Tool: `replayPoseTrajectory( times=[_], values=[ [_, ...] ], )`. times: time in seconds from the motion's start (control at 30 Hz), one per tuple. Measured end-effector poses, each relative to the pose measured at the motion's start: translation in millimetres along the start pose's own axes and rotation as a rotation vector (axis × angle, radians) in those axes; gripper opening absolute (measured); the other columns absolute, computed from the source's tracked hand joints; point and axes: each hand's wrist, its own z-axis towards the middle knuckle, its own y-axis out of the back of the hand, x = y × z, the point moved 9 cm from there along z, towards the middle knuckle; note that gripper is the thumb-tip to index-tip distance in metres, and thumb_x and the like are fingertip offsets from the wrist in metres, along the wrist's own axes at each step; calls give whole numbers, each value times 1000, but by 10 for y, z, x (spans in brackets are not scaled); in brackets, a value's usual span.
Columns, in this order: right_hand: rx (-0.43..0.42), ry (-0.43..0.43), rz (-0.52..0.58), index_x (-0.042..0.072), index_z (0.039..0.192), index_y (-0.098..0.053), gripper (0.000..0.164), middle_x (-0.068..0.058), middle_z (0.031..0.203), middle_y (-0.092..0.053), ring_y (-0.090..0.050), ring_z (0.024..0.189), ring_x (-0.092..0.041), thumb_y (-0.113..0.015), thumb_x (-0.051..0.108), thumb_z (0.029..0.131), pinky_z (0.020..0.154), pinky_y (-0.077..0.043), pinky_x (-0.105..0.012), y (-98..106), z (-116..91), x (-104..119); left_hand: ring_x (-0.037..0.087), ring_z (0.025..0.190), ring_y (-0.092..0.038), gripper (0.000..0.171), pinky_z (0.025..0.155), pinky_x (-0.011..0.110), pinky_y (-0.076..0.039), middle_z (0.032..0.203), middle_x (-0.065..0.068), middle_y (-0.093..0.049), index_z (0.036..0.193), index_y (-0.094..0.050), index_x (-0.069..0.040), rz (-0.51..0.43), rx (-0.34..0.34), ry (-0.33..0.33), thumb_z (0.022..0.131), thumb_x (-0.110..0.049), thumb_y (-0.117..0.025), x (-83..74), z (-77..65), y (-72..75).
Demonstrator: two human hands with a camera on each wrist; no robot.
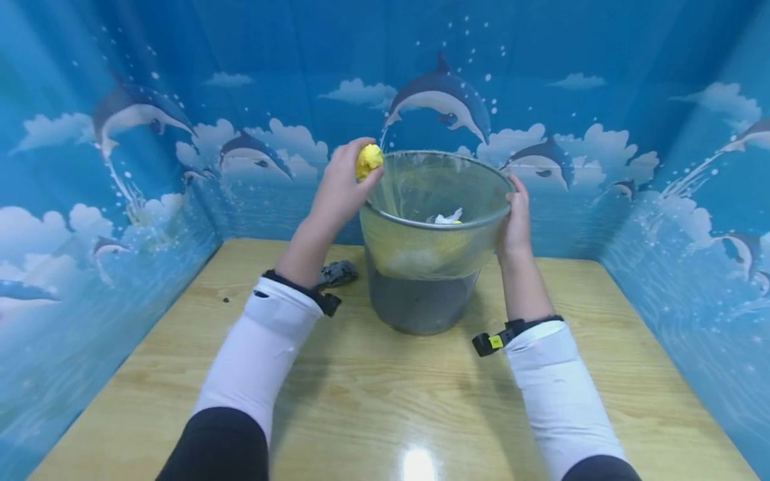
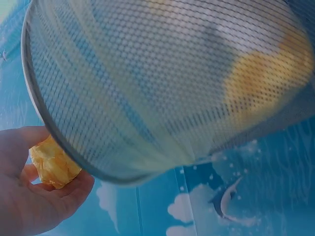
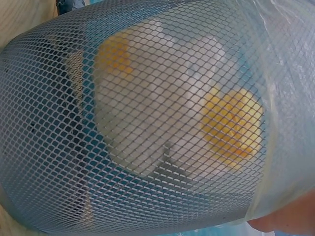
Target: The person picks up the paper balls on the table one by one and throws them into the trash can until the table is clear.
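A crumpled yellow paper ball (image 1: 369, 159) is pinched between the thumb and fingers of my left hand (image 1: 344, 179), up at the left side of the bin's rim. The grey mesh wastebasket (image 1: 421, 304) is lined with a clear plastic bag (image 1: 415, 180) folded over its rim. My right hand (image 1: 516, 220) grips the rim on the right, fingers outside and partly hidden. Through the mesh in the right wrist view, white crumpled paper (image 3: 157, 98) and a yellow paper ball (image 3: 231, 128) show inside the bag.
On the wooden table (image 1: 385, 394), a dark grey crumpled piece (image 1: 338, 274) lies left of the bin, partly behind the left wrist. A tiny dark bit (image 1: 226, 300) sits farther left. Blue dolphin-print curtains (image 1: 271, 80) enclose the table's back and sides.
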Motion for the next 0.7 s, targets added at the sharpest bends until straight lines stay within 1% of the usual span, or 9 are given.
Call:
replayPoseTrajectory(
  times=[0.13, 0.27, 0.5, 0.63, 0.7],
  values=[
    [-6, -11, -18, 22, 154, -21, 60, 1, 159, -16, -26, 141, -20, -28, 27, 94, 116, -21, -36, 13, -9, -9, 23, 125, -47, 55, 99, 37, -45, 146, 8, -41, 149, -35, -20, 2, 39, -4, 98, -31, -54, -101, 63, -118],
    [-1, -13, -20, 22, 154, -21, 60, 1, 159, -16, -26, 141, -20, -28, 27, 95, 117, -20, -35, 0, -11, -18, 21, 129, -44, 57, 102, 35, -43, 148, 7, -39, 150, -33, -21, 26, 72, -1, 98, -34, -53, -172, 114, -213],
    [2, 2, -7, 21, 154, -21, 61, 0, 159, -15, -26, 141, -21, -28, 29, 94, 116, -21, -36, -9, -10, 2, 19, 124, -47, 59, 97, 33, -46, 145, 6, -42, 151, -31, -21, 82, 122, -18, 98, -37, -52, -306, 181, -332],
    [3, 1, 1, 21, 154, -20, 61, 0, 159, -15, -26, 141, -22, -27, 28, 94, 115, -22, -35, -11, -7, 1, 18, 124, -47, 60, 95, 32, -46, 145, 5, -42, 152, -30, -21, 114, 182, -28, 98, -38, -51, -360, 193, -420],
    [4, 3, 10, 20, 154, -20, 61, 0, 159, -15, -27, 140, -22, -27, 27, 94, 115, -22, -35, -11, -4, 0, 18, 127, -46, 60, 97, 32, -46, 148, 4, -40, 152, -29, -21, 134, 214, -32, 99, -39, -50, -380, 195, -465]
  ],
)
